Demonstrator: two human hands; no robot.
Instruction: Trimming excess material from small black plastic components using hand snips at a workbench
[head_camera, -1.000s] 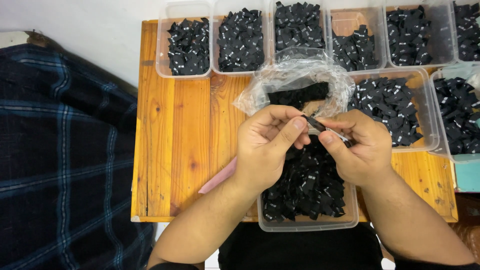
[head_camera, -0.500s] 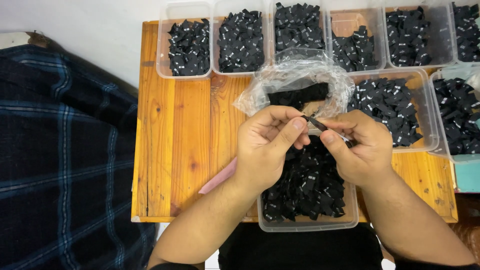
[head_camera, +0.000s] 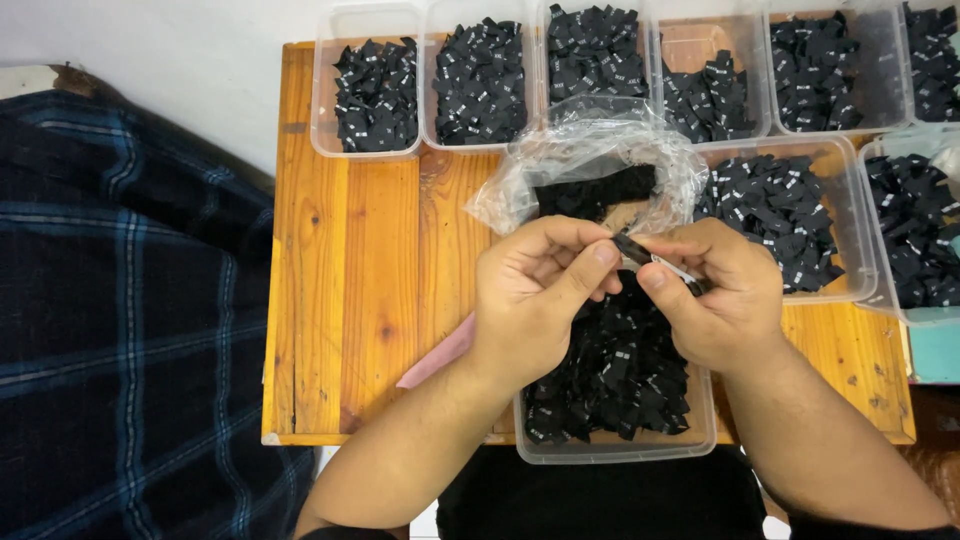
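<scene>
While both hands are meeting above the clear plastic tub of black fabric labels (head_camera: 610, 385), the left hand (head_camera: 535, 300) and the right hand (head_camera: 715, 295) are together pinching a small black woven label (head_camera: 640, 252) between thumbs and forefingers, fingertips nearly touching. Just beyond the knuckles a crumpled clear plastic bag (head_camera: 590, 165) is lying open with more dark pieces inside. Farther out, a row of clear tubs (head_camera: 375, 95) is sitting on the orange wooden tabletop (head_camera: 350, 260). To my eye the grip is slight: the tiny label could be slipping free and dropping into the heap beneath, where it would be getting lost among identical pieces.
</scene>
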